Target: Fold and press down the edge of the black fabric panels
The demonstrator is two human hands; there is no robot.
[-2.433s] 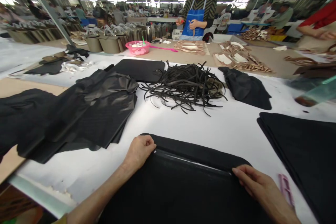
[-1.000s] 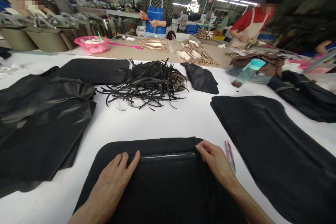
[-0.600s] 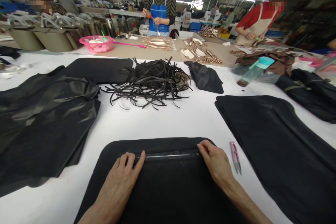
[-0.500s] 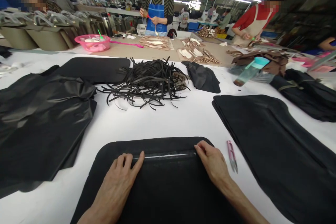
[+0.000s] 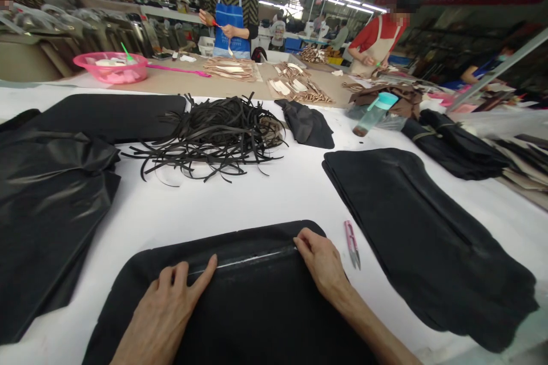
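A black fabric panel with rounded corners [image 5: 257, 308] lies on the white table right in front of me, with a shiny strip [image 5: 244, 258] running across near its far edge. My left hand [image 5: 171, 302] rests flat on the panel, fingers stretched out, the fingertips at the strip's left end. My right hand [image 5: 323, 265] presses on the panel at the strip's right end, fingers bent down onto the fabric. Pink thread snips [image 5: 352, 243] lie on the table just right of my right hand.
A stack of black panels [image 5: 419, 228] lies at the right, crumpled black fabric [image 5: 47, 194] at the left, a heap of black strips [image 5: 214, 134] in the middle. A teal-capped bottle [image 5: 372, 114] lies beyond. Two people in aprons work at the far table, near a pink basin [image 5: 109, 68].
My view has swung to the right. My hands moved inward from the panel's far corners to the ends of the strip, and the left hand went from a fist to lying flat.
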